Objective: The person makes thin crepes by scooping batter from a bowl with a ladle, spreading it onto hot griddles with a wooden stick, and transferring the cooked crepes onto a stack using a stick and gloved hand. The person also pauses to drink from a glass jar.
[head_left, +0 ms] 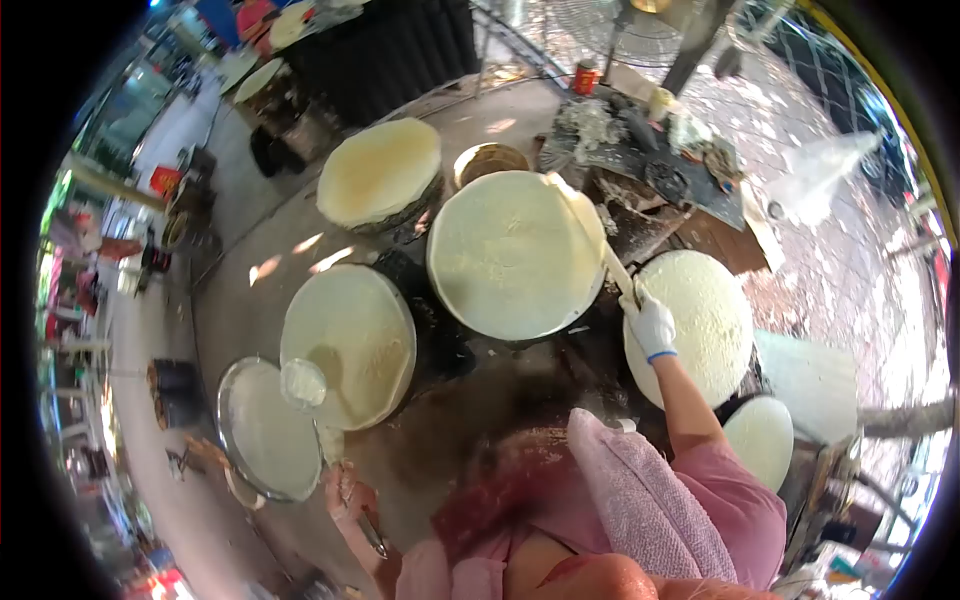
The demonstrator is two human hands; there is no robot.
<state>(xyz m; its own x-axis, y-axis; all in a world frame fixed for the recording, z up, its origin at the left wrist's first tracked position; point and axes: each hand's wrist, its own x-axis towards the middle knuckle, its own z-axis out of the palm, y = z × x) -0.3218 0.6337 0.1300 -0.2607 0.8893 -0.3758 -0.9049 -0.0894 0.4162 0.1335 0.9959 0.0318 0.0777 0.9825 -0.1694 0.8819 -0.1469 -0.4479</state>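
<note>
My left hand, bare, is closed around the handle of a ladle. The ladle's round bowl hangs over the gap between a wide metal basin of pale liquid batter and the left round griddle, which is coated with a pale layer. My right hand, in a white glove with a blue cuff, grips a long flat wooden stick. The stick reaches across the right edge of the middle griddle, over its thin pale sheet. Below the gloved hand lies a bumpy, pale-topped round surface.
Another pale-topped round stands at back left, near a metal pot. A cluttered board and a red can are at back right. A smaller pale round sits at right. A towel hangs over my shoulder.
</note>
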